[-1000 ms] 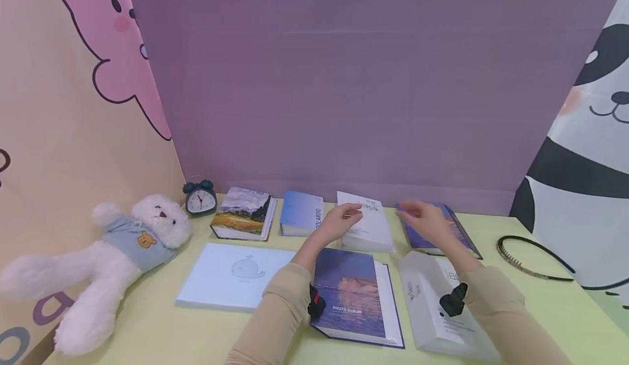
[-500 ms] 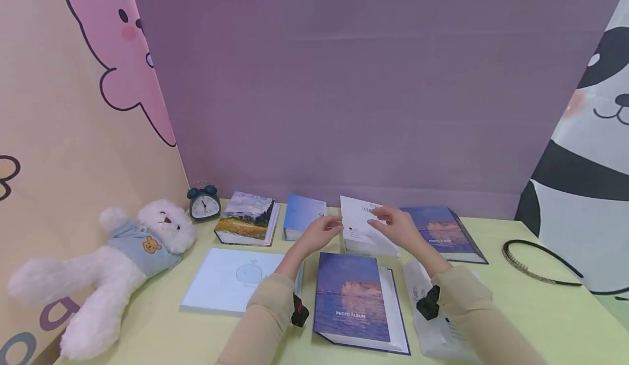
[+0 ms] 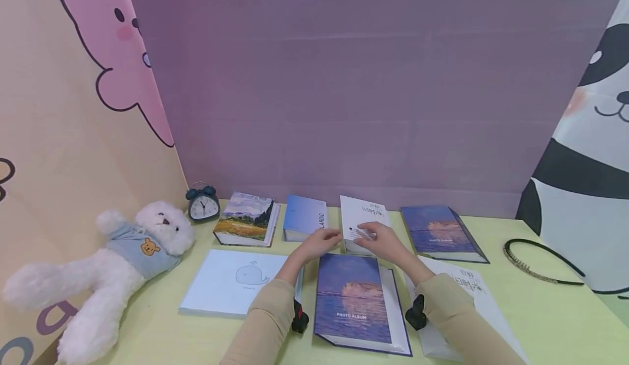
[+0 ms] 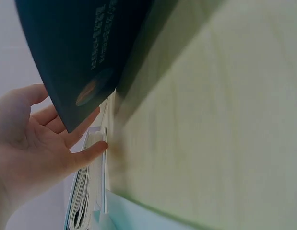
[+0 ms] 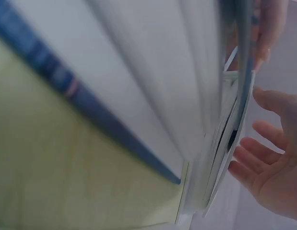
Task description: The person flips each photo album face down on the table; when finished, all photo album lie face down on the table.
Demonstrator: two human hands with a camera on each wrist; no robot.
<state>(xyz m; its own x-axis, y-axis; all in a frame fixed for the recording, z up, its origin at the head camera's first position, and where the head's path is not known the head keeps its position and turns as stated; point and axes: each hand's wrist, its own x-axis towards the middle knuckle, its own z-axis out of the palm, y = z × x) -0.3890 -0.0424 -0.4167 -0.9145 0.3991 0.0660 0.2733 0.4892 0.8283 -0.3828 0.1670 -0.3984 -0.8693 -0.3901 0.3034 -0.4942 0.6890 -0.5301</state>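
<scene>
A white book with dark lettering lies in the back row, its lower part overlapped by my right hand. That hand has relaxed, spread fingers, and in the right wrist view they are close beside the edge of a pale cover. My left hand hovers at the far edge of the front photo album, near the white book's near left corner. Loosely extended fingers show in the left wrist view, partly behind the corner of a dark blue cover. Neither hand holds anything.
Left of the white book are a blue book, a landscape-cover book and an alarm clock. Another photo album lies right. In front are a whale-print book and white book. A plush toy and headband flank them.
My right hand has moved left from over the back right album to the white book, then slightly lower. My left hand has drawn back toward the front album. The books keep their places.
</scene>
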